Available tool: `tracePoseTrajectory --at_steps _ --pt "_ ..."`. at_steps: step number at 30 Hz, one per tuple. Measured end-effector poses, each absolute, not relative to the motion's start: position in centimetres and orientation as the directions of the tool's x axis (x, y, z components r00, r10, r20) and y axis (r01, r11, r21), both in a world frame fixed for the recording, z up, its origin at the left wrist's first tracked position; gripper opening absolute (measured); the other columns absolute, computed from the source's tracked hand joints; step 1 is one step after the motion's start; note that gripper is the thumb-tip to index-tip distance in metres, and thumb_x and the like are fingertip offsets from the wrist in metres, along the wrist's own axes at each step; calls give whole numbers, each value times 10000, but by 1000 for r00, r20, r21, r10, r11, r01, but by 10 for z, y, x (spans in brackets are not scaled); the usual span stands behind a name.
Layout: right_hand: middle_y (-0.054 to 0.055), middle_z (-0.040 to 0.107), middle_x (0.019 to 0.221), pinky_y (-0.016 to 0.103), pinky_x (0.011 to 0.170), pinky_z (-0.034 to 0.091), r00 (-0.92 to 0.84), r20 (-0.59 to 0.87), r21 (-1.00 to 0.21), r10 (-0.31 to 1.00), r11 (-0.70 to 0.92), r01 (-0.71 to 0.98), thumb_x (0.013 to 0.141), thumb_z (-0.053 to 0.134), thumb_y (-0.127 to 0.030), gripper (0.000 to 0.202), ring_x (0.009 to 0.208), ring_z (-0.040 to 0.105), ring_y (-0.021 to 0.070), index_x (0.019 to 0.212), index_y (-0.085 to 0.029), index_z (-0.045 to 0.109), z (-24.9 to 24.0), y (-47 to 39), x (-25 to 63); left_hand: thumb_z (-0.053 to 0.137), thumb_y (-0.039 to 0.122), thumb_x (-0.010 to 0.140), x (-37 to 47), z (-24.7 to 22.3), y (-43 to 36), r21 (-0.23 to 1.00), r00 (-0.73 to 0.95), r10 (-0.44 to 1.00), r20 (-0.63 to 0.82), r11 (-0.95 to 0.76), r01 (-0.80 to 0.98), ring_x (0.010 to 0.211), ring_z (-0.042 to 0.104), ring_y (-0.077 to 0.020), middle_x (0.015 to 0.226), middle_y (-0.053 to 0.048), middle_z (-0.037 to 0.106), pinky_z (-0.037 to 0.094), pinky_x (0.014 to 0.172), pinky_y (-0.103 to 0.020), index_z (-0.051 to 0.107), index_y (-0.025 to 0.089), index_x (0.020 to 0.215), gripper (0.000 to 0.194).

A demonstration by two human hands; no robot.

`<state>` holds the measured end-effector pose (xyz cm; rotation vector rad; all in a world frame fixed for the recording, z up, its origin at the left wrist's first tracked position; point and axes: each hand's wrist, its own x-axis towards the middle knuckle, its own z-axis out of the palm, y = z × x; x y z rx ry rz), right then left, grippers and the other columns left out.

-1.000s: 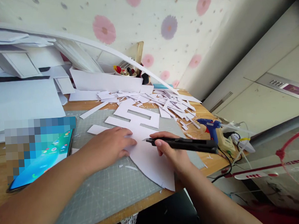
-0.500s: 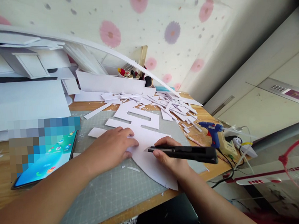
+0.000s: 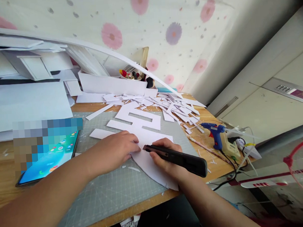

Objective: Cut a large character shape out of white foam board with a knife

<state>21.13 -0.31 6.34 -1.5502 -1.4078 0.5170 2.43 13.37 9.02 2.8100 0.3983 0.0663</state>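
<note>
My right hand (image 3: 167,160) is closed around a black utility knife (image 3: 186,162). The knife's tip points left, close to the fingers of my left hand, at the surface of a white foam board piece (image 3: 149,165). This piece has a curved near edge and slots cut into its far part. Palm down, my left hand (image 3: 120,148) lies on the board's left side, fingers stretched and slightly bent. Beneath the piece is a grey cutting mat (image 3: 102,195). A white strip (image 3: 100,133) sticks out beyond my left hand.
A phone (image 3: 58,150) with a lit screen lies left. Behind the mat is a heap of white offcuts (image 3: 176,106). A blue glue gun (image 3: 215,133) stands at the right edge, its cord hanging down. White boards (image 3: 30,103) are stacked back left.
The knife has turned so its back end sits lower and further left, and its tip has moved slightly left and up, nearer my left fingers. My left hand has barely moved.
</note>
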Motion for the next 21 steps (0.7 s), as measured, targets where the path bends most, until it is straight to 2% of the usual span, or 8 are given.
tracePoseTrajectory --at_steps 4,14,21 --pt "-15 714 743 265 615 516 229 279 -833 933 116 541 774 722 -287 154 631 640 148 913 -243 674 63 -3 211 581 93 841 25 91 134 294 961 274 -44 -916 274 1164 565 -261 1251 -30 642 459 948 -388 720 289 1056 322" --pt "-4 693 746 259 613 485 114 310 -762 944 175 623 806 680 -268 123 634 617 144 923 -230 678 68 -9 211 533 159 906 28 90 134 316 960 281 -17 -909 272 1090 584 -246 1186 -43 660 454 920 -361 723 247 1055 257" --pt "1 695 759 269 633 500 63 323 -727 944 205 655 815 669 -282 127 662 634 159 931 -231 667 71 -12 215 529 130 887 30 90 133 295 954 300 -27 -909 294 1082 582 -248 1181 -41 664 462 901 -355 729 247 1053 285"
